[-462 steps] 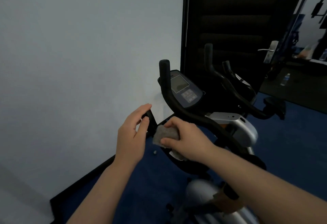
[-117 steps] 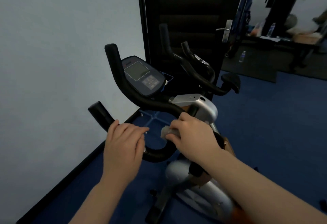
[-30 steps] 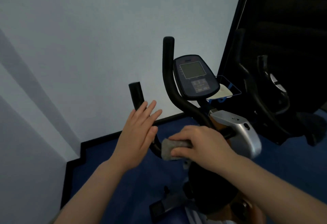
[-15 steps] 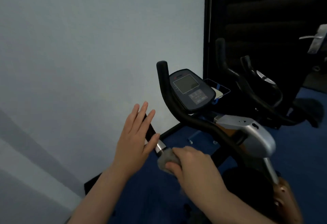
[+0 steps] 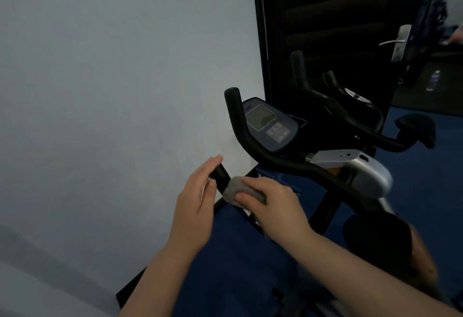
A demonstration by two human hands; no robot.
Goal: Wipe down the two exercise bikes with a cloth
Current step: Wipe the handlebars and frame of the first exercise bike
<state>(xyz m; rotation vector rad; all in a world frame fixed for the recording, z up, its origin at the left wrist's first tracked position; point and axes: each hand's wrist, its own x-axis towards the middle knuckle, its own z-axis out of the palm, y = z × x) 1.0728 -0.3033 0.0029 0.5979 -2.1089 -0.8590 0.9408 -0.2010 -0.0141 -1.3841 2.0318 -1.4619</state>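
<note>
Closing on handlebar grip (image 5: pixel 220 175): left hand (image 5: pixel 198 200) (open earlier); right hand (image 5: pixel 271 206) clutching cloth (image 5: pixel 234 189).

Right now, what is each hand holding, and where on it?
Right hand grips the bunched grey cloth around its middle. Left hand pinches the near bike's left handlebar grip near its tip.
</note>
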